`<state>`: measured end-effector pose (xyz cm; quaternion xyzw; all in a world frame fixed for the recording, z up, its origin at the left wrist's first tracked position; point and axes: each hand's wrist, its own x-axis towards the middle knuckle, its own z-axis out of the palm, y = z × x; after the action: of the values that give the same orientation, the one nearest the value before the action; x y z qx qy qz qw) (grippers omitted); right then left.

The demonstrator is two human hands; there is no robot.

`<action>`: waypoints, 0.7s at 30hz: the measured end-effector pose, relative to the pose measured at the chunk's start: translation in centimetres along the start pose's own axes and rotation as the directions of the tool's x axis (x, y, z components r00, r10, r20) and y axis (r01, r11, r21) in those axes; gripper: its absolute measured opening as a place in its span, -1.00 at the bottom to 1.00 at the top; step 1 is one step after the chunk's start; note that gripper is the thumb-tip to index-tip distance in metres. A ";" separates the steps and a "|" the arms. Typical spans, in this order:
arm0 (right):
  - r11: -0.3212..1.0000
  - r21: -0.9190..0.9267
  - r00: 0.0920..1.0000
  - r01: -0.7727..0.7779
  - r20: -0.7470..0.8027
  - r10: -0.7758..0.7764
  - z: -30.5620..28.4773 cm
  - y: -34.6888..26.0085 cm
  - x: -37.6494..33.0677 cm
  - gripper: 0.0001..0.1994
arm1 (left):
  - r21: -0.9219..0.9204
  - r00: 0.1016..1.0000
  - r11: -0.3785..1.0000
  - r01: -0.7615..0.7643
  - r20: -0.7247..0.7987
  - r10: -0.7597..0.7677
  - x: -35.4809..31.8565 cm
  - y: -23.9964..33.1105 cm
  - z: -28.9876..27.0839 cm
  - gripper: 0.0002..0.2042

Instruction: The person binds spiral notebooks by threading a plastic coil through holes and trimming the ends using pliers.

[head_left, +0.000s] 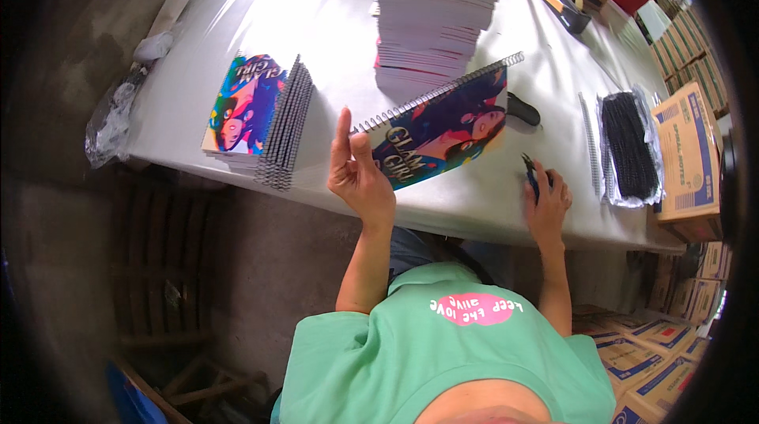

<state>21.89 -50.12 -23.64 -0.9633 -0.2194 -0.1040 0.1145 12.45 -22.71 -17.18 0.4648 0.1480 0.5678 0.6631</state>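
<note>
My left hand point(362, 179) grips a spiral notebook point(455, 128) with a colourful illustrated cover near its left end. Its index finger points up beside the end of the wire coil. The notebook is tilted above the table, coil edge away from me. Farther right, my right hand point(547, 199) is closed around small dark pliers point(530, 167), their tips pointing away from me; most of the tool is hidden in the palm. A rounded black object point(523, 110) lies on the table, partly behind the notebook.
On the white-covered table point(340, 68), a stack of finished notebooks point(245, 108) stands at left. A tall paper stack point(435, 21) rises at the back. Black coils point(628, 147) lie at right beside a cardboard box point(688, 155). A tape dispenser point(565, 5) sits at the back right.
</note>
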 end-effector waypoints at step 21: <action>-0.039 0.941 0.806 0.336 -0.309 -0.505 -4.0 -35.4 21.1 -0.53 | 0.147 0.911 0.946 -0.288 -0.263 0.318 14.8 10.2 -13.7 -0.80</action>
<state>24.08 -11.74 -8.36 -0.5299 -0.5201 0.0991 0.6625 0.86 -4.18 -11.47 0.4300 0.1970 0.7160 0.5135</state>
